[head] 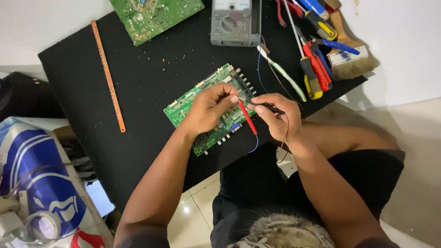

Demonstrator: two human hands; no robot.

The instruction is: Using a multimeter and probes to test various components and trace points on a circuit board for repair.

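Lap: I'm sitting on the tile floor [195,206], dark shorts at the bottom of my view, both forearms reaching up over the counter [138,82].
Bag: a blue and white bag [41,183] sits low on my left, beside the counter.
Left hand: my left hand [209,112] rests on the board [209,110], fingers [232,98] pressed together, pinching the red probe [248,118] near its tip.
Right hand: my right hand [278,117] is just beside the left, fingers [259,109] pinching the black probe [271,108], its tip aimed left at the board.
Board: green, lying flat and turned at an angle in the middle of the black counter, a row of round jacks along its right edge; both probe tips meet over its right half.
Wire: a thin blue wire [258,69] runs from my hands up to the meter.
Strip: an orange strip [108,76] lies well to the left of the board.
Tools: screwdrivers [312,76], pliers and a brush [351,59] are bunched at the far right corner.
Meter: a grey meter [235,23] with a round dial sits at the far edge.
Second board: another green board [154,16] lies far left of the meter.
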